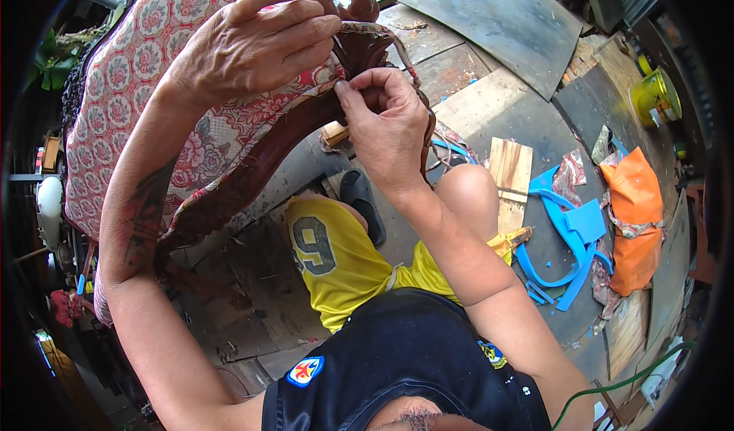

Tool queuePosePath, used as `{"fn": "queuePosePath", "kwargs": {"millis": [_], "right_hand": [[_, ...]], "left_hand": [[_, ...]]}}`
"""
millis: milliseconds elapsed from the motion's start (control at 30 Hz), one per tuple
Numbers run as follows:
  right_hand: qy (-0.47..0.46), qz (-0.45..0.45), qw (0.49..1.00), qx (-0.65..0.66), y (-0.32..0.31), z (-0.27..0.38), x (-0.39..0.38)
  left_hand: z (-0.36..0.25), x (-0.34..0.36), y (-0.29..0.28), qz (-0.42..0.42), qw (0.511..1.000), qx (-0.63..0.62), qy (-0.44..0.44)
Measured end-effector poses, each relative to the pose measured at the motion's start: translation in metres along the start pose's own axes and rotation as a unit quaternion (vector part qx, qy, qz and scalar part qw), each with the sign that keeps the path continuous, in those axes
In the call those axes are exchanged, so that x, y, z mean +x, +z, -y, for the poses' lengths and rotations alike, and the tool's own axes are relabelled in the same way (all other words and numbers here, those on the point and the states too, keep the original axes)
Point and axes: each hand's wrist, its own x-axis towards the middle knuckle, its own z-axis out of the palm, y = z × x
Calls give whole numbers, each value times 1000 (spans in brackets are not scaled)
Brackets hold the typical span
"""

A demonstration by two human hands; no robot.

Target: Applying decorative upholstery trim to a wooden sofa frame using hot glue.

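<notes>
My left hand point(256, 41) is raised over the upper part of a chair covered in red-and-cream floral fabric point(134, 102), its fingers bent inward; what they hold is hidden. Just below and right of it, my right hand point(382, 125) pinches with thumb and forefinger at the fabric's edge strip, which runs along the dark, glossy carved wooden frame point(252, 171). The fabric's border curves down toward the lower left along that frame, and a loose-looking length of it arches over the wood at the top right.
Flat boards point(489, 26) cover the floor. At right lie blue offcuts point(569, 240), pieces of wood point(508, 175), an orange bundle point(627, 225) and a yellow bucket point(654, 98). A dark sandal point(363, 205) is beside my knees. A green cord point(634, 377) crosses the lower right.
</notes>
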Motion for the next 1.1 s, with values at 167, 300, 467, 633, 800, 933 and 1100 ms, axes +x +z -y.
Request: {"fn": "queuePosePath", "kwargs": {"millis": [167, 300, 467, 633, 800, 933, 1100], "right_hand": [[-28, 8, 1000, -8, 1, -4, -1], [-27, 9, 1000, -8, 1, -3, -1], [-39, 14, 999, -19, 0, -3, -1], [-50, 17, 998, -30, 0, -4, -2], [-75, 12, 995, -65, -2, -5, -2], [-105, 17, 991, -84, 0, -8, -3], [-169, 23, 982, -84, -2, -9, -1]], "left_hand": [[2, -5, -7, 38, 998, -32, -23], [3, -2, -8, 41, 998, -45, -27], [-2, 10, -13, 43, 988, -87, -123], [0, 21, -18, 48, 974, -137, -174], [8, 34, -32, 138, 963, -147, -181], [6, 31, -27, 143, 956, -164, -197], [4, 33, -22, 97, 949, -194, -228]]}}
